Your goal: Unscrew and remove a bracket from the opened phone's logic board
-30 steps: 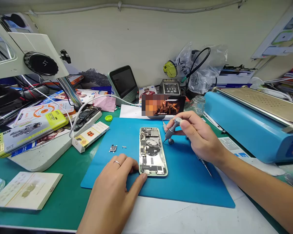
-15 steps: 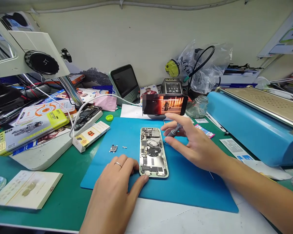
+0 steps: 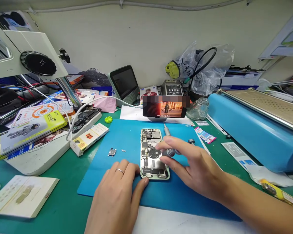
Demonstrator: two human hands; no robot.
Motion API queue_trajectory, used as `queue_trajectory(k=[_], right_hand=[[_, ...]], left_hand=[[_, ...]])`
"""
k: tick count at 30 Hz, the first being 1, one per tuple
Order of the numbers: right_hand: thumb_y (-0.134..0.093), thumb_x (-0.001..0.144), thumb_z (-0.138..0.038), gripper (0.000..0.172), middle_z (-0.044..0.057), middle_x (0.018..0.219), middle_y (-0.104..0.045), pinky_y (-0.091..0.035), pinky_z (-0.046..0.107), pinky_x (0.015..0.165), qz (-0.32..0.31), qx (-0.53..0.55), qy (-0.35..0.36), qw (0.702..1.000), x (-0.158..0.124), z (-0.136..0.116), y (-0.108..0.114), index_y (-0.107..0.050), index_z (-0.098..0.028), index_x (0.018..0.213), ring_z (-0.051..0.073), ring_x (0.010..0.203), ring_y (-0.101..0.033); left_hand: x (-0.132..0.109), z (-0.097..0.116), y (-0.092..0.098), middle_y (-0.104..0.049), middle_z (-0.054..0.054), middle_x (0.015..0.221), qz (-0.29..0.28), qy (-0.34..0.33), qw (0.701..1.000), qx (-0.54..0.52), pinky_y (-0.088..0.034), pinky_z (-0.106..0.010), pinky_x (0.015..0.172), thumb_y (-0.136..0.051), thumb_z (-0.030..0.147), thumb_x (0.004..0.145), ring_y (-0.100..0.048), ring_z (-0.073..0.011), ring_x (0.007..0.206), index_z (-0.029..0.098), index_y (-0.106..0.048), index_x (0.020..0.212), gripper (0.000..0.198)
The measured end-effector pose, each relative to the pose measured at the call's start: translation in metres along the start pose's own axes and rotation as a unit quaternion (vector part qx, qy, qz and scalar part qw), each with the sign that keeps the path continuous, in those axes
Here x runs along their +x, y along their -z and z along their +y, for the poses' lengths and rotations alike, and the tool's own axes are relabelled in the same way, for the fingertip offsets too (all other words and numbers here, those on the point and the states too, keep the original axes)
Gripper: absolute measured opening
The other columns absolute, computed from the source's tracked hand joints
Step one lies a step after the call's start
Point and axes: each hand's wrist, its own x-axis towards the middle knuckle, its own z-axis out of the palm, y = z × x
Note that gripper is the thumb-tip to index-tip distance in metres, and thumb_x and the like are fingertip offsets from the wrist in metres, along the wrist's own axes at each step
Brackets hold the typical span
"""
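An opened smartphone (image 3: 156, 162) with its inner parts bare lies on the blue mat (image 3: 97, 175). My left hand (image 3: 119, 188) steadies its lower left corner, the thumb at the bottom edge and the fingers along the side. Over the phone's right edge, my right hand (image 3: 192, 165) is closed on a grey screwdriver (image 3: 169, 152), its fingers partly hiding the tool; the tip is not clear to see. Beyond that hand a second slim grey tool (image 3: 167, 130) lies on the mat. A small metal part (image 3: 112, 152) and a tiny piece (image 3: 123, 150) rest left of the phone.
Behind the mat stands another phone (image 3: 164, 109) playing a video, near a glass jar (image 3: 200, 108). At right is a blue machine (image 3: 249, 130). Boxes (image 3: 89, 139) and a microscope stand (image 3: 39, 169) occupy the left side. A yellow tool (image 3: 280, 193) lies beside my right forearm.
My right hand has moved down and left toward the phone, and the screwdriver in it now lies more level. The slim tool behind shows more fully. My left hand stays at the phone's corner.
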Motion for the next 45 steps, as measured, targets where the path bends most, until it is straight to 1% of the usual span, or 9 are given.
queue_trajectory(k=[3,8,13,21,26,36,39,42,45], right_hand=[[-0.062,0.106,-0.008,0.08,0.012,0.132,-0.081,-0.07,0.036,0.099,-0.005,0.0,0.029,1.0,0.003,-0.004,0.0,-0.022,-0.028,0.172,0.022,0.111,-0.083],[-0.062,0.106,-0.009,0.082,0.009,0.132,-0.082,-0.069,0.035,0.102,-0.002,0.013,0.01,1.0,0.002,-0.004,0.004,-0.021,-0.032,0.174,0.021,0.114,-0.083],[-0.061,0.108,-0.013,0.081,0.016,0.139,-0.078,-0.067,0.039,0.107,-0.002,0.037,0.008,0.999,-0.002,-0.002,0.005,-0.017,-0.028,0.175,0.024,0.126,-0.078],[-0.066,0.107,-0.014,0.077,0.014,0.137,-0.079,-0.07,0.038,0.102,-0.009,0.062,0.006,0.998,-0.002,-0.003,0.009,-0.026,-0.032,0.17,0.023,0.122,-0.081],[-0.067,0.106,-0.014,0.076,0.013,0.142,-0.077,-0.068,0.038,0.107,0.002,0.076,-0.012,0.997,-0.003,-0.001,0.009,-0.03,-0.033,0.17,0.024,0.128,-0.078],[-0.064,0.107,-0.013,0.067,0.014,0.145,-0.074,-0.065,0.036,0.111,-0.016,0.096,-0.014,0.995,-0.005,0.002,0.009,-0.036,-0.029,0.166,0.023,0.134,-0.074],[-0.064,0.107,-0.014,0.072,0.014,0.147,-0.073,-0.066,0.038,0.109,-0.012,0.088,-0.028,0.996,-0.008,0.002,0.008,-0.031,-0.03,0.169,0.023,0.128,-0.077],[-0.064,0.108,-0.018,0.072,0.013,0.142,-0.074,-0.072,0.036,0.095,-0.002,0.092,-0.043,0.995,-0.01,0.002,0.007,-0.03,-0.032,0.17,0.022,0.11,-0.083],[-0.064,0.108,-0.019,0.07,0.009,0.131,-0.077,-0.073,0.034,0.088,-0.001,0.103,-0.067,0.992,-0.011,0.002,0.006,-0.033,-0.033,0.169,0.02,0.1,-0.082]], left_hand=[[0.002,0.002,-0.002,-0.068,-0.001,0.098,0.005,-0.007,1.0,0.013,-0.052,-0.039,0.07,-0.046,0.036,0.113,-0.067,-0.0244,0.085,0.028,-0.062,0.103,0.021],[0.003,0.004,-0.003,-0.067,0.0,0.095,0.017,-0.017,0.999,0.026,-0.051,-0.037,0.065,-0.045,0.034,0.113,-0.067,-0.023,0.08,0.029,-0.062,0.101,0.021],[0.001,0.004,-0.002,-0.067,0.001,0.094,0.028,-0.034,0.998,0.034,-0.053,-0.035,0.065,-0.047,0.034,0.113,-0.068,-0.0213,0.079,0.028,-0.062,0.101,0.02],[0.004,0.002,-0.002,-0.066,0.001,0.09,0.034,-0.052,0.997,0.045,-0.05,-0.034,0.061,-0.045,0.031,0.113,-0.065,-0.02,0.075,0.028,-0.06,0.094,0.024],[0.003,0.005,-0.003,-0.063,0.0,0.088,0.04,-0.057,0.996,0.061,-0.048,-0.035,0.063,-0.045,0.027,0.112,-0.063,-0.0207,0.075,0.027,-0.059,0.092,0.024],[0.001,0.006,-0.004,-0.061,0.0,0.089,0.049,-0.097,0.99,0.087,-0.045,-0.037,0.064,-0.049,0.021,0.109,-0.061,-0.0218,0.075,0.027,-0.057,0.095,0.017],[0.001,0.007,-0.004,-0.06,0.0,0.09,0.047,-0.113,0.988,0.088,-0.045,-0.036,0.063,-0.05,0.019,0.108,-0.061,-0.0211,0.075,0.027,-0.057,0.097,0.015],[0.0,0.007,-0.003,-0.06,0.0,0.089,0.046,-0.125,0.987,0.092,-0.045,-0.036,0.064,-0.05,0.018,0.107,-0.062,-0.0215,0.075,0.026,-0.055,0.1,0.012],[0.0,0.008,-0.003,-0.06,0.0,0.09,0.047,-0.127,0.986,0.096,-0.045,-0.037,0.063,-0.051,0.017,0.106,-0.063,-0.0223,0.076,0.026,-0.055,0.103,0.01]])
